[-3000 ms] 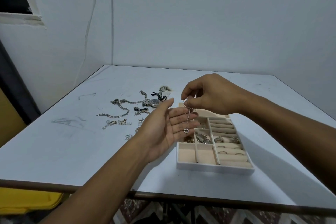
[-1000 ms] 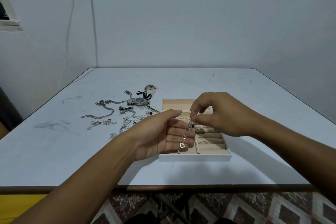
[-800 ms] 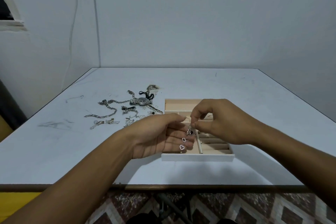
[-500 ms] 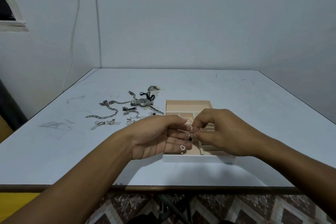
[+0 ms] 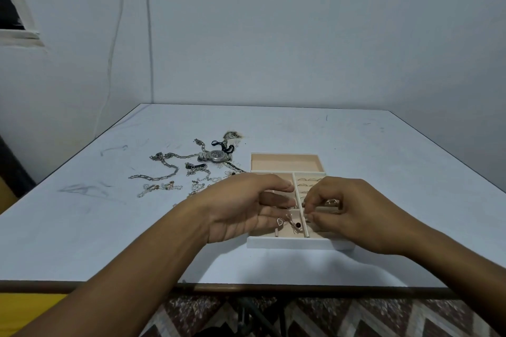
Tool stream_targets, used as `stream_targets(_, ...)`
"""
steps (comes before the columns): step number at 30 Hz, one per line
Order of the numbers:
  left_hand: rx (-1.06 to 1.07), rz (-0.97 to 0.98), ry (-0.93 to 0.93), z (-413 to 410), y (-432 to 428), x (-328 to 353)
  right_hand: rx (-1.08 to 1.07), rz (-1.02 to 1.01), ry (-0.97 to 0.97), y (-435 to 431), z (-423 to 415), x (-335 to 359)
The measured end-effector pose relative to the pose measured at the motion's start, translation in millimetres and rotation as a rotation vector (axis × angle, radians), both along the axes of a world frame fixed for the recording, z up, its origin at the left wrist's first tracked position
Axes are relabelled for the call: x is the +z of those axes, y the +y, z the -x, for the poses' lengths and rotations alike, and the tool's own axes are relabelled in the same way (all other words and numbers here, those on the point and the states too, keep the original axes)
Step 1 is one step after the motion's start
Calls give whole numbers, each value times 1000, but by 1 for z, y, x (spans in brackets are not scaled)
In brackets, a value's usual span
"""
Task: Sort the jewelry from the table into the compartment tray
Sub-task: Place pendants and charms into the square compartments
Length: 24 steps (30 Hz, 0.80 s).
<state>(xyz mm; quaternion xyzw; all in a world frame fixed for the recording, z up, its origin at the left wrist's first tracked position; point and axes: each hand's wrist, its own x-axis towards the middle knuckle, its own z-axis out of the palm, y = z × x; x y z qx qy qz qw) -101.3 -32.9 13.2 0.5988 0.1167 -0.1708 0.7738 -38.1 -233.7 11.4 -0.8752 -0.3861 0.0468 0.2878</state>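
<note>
Left hand [image 5: 241, 210] flat, fingers straight, over tray's [image 5: 295, 243] near-left part. Heart chain [image 5: 287, 221] on its fingertips, above near slot. Right hand [image 5: 353, 213] beside, fingers curled, pinching; grip on chain unclear. Watch [image 5: 217, 155], loose chains [image 5: 161, 172] left of tray's far end.

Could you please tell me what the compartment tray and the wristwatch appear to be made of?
Compartment tray: smooth white shell, perhaps leatherette or board; matte beige lining looks like velvet. Wristwatch: silvery metal, judging by its glinting linked band; dark dial.
</note>
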Motion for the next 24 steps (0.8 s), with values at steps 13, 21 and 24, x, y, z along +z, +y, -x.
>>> stream_targets(13,141,67,-132,7,-1,0,-30,-8,-17,11,-8,3)
stream_targets(21,181,128,-108,6,-6,-7,-75,0,-12,12,-13,4)
stream_targets(24,153,91,-140,7,-7,-9,-89,-3,2,12,-14,5)
